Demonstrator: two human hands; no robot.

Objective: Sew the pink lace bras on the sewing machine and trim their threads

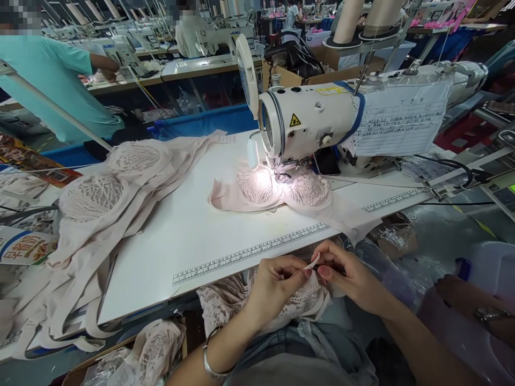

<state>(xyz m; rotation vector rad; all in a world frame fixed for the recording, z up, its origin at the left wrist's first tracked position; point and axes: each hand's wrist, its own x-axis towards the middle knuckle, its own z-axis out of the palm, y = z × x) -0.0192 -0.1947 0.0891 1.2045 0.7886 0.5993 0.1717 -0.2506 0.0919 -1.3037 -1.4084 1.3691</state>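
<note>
Just below the table's front edge, my left hand (273, 284) and my right hand (346, 273) meet over my lap. Both are closed, pinching the edge of a pale pink lace bra piece (309, 303) between thumbs and fingers. A narrow end of it pokes up between the fingertips, and the exact grip is partly hidden. Behind the hands, a pale pink bra (309, 188) with lace cups lies under the needle area of a white sewing machine (317, 118), lit by its lamp. One wing of that bra hangs over the table edge near my right hand.
Stacked bras (94, 198) with hanging straps cover the left of the white table (161, 236), which has a printed ruler (249, 254). Lace pieces (159, 348) fill a box below. At right, another person's watch-wearing arm (478, 311) is beside a translucent bin (493, 262).
</note>
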